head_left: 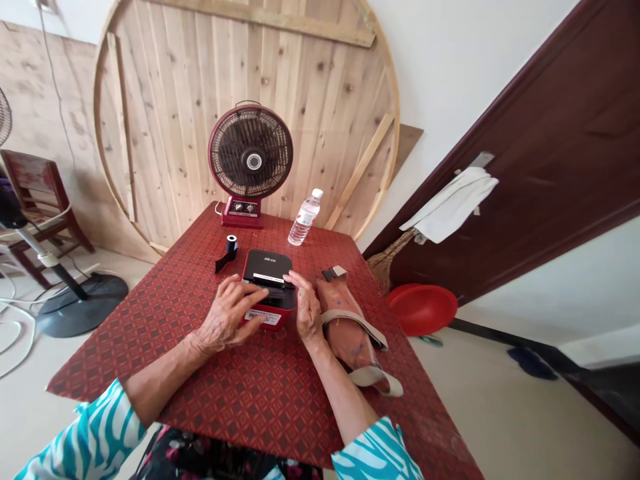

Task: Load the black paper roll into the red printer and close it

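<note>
A small black-and-red machine (pixel 270 267) that looks like a label printer sits on the table in front of me, with a white label on its front side. My left hand (pixel 231 313) lies over its left front part, fingers spread and reaching across the dark top. On the other side, my right hand (pixel 307 308) rests along the right edge, its fingers stretched towards the hinge area of the top. Neither hand grips anything that I can see. Behind my left hand stands a small roll of black ribbon (pixel 231 245) with a loose end.
A red fan (pixel 251 157) and a clear water bottle (pixel 305 219) stand at the back of the patterned table (pixel 240 393). A brownish-pink pouch (pixel 345 327) with pale straps lies right of my right hand. A red basin (pixel 425 308) is beyond the table's right edge.
</note>
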Available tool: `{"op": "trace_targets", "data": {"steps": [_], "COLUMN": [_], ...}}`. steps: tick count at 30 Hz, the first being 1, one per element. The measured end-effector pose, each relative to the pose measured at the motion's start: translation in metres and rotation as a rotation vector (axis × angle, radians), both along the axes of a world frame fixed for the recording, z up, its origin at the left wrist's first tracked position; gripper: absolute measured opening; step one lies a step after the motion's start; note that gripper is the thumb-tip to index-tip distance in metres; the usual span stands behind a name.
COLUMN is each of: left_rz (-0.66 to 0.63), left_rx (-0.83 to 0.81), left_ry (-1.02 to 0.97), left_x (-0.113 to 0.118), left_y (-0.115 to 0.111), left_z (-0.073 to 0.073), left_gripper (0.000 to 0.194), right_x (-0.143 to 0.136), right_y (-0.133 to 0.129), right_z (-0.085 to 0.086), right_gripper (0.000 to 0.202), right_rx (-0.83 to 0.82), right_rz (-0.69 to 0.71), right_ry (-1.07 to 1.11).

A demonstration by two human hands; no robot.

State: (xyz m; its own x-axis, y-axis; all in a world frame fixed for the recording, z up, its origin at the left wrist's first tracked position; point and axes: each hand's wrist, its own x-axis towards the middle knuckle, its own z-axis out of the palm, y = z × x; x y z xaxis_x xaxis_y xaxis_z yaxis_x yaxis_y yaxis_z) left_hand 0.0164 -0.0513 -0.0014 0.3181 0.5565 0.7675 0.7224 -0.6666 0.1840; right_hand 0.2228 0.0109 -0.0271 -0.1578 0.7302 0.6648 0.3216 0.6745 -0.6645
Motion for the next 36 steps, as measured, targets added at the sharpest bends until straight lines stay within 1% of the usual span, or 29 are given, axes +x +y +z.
{"op": "trace_targets", "data": {"steps": [2,4,9,12,15,17,19,22,24,27,30,33,36], "left_rz": [0.079,0.147,0.174,0.155,0.077,0.013,-0.026,-0.046,-0.067,-0.109,-0.103,-0.069,-0.043], "left_rx": [-0.019,-0.053,-0.109,-0.103,-0.119,-0.164,-0.229,-0.325,-0.373,-0.441,-0.502,-0.545,-0.551], "left_ry": [-0.049,-0.054,0.015,0.003,-0.08,-0.17,-0.302,-0.512,-0.586,-0.592,-0.592,-0.61,-0.597], "left_x": [-0.006,-0.012,-0.017,-0.018,-0.021,-0.024,-0.027,-0.03,-0.03,-0.028,-0.026,-0.027,-0.028], "left_y": [0.005,0.009,0.012,0.012,0.013,0.015,0.017,0.019,0.019,0.02,0.021,0.022,0.023], "left_z": [-0.001,-0.001,0.0,-0.004,-0.014,-0.02,-0.025,-0.027,-0.027,-0.027,-0.028,-0.028,-0.027], "left_gripper": [0.047,0.047,0.045,0.046,0.046,0.047,0.048,0.047,0.046,0.048,0.052,0.053,0.054], "right_x": [0.0,0.0,-0.002,-0.002,0.0,-0.001,-0.003,-0.009,-0.011,-0.012,-0.01,-0.008,-0.006], "right_y": [-0.001,-0.003,-0.005,-0.006,-0.008,-0.009,-0.01,-0.011,-0.011,-0.009,-0.008,-0.009,-0.011], "right_z": [0.0,0.001,0.0,0.003,0.005,0.004,0.0,-0.007,-0.009,-0.009,-0.007,-0.009,-0.017], "right_gripper": [0.041,0.041,0.042,0.042,0.043,0.043,0.044,0.044,0.044,0.043,0.043,0.045,0.047], "right_rx": [0.004,0.014,0.049,0.046,0.003,-0.022,-0.016,0.016,0.021,0.006,0.023,0.03,-0.082], "right_rz": [-0.002,-0.005,-0.028,-0.033,-0.007,0.005,-0.008,-0.038,-0.039,-0.03,-0.043,-0.107,-0.201], "right_ry": [-0.012,-0.027,-0.043,-0.049,-0.067,-0.053,-0.008,0.061,0.083,0.104,0.117,0.149,0.236]}}
